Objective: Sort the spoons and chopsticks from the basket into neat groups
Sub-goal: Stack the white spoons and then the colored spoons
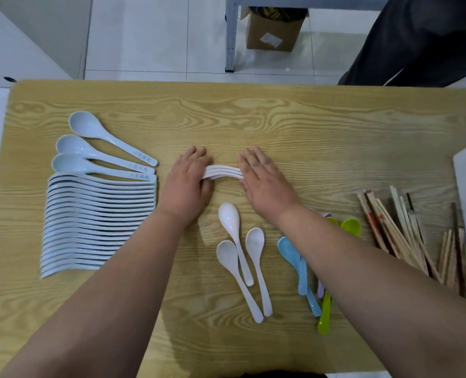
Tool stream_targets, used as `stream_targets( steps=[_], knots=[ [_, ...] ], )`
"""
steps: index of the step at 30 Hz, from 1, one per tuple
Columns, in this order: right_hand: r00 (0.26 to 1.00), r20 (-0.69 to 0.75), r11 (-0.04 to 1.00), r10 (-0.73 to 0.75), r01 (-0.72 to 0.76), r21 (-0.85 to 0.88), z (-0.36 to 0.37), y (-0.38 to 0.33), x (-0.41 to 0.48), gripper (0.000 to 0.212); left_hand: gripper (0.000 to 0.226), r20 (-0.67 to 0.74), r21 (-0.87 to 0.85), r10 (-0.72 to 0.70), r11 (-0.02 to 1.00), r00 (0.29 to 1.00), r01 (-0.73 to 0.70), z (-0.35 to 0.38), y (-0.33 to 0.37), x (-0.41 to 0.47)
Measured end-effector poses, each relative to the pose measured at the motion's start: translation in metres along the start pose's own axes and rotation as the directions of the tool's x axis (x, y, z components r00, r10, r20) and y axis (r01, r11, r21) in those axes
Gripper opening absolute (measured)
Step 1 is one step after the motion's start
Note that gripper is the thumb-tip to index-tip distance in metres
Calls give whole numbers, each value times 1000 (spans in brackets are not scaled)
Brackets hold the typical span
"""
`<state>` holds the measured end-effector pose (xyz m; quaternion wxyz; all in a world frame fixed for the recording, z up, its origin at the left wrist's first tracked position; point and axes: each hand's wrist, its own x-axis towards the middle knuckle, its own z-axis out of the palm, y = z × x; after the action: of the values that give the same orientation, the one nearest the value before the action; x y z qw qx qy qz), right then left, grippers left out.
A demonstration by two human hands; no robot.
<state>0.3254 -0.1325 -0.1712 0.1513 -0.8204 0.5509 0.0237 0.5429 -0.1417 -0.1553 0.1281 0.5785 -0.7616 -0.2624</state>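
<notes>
The wooden table (308,118) carries everything sorted so far. On its left, a long row of pale blue spoons (98,214) stands on edge, nested closely, with 3 more lying flat at the far end. On the right, the chopsticks (395,230) lie in a loose, fanned heap, not yet squared. Beside them, partly under the right forearm, the coloured spoons (289,249) overlap untidily. Nearer the middle lie 3 loose white spoons (228,216), bowls away from the person.

The left hand (187,181) and right hand (264,181) lie flat with fingers straight, neither clenched, pressing inward on the 2 ends of a small stack of white spoons (222,171) standing on edge between them.

The risk is in that squeeze: uneven pressure could make the curved handles slip past each other and the stack topple. The right forearm could also drag the coloured spoons out of place.
</notes>
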Motion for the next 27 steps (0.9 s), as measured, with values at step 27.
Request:
stream_targets(
  steps=[27],
  knots=[
    [988, -43, 985, 146, -141, 97, -42, -75, -125, 34, 47, 75, 332, 264, 903, 962, -274, -24, 33, -131]
  ],
)
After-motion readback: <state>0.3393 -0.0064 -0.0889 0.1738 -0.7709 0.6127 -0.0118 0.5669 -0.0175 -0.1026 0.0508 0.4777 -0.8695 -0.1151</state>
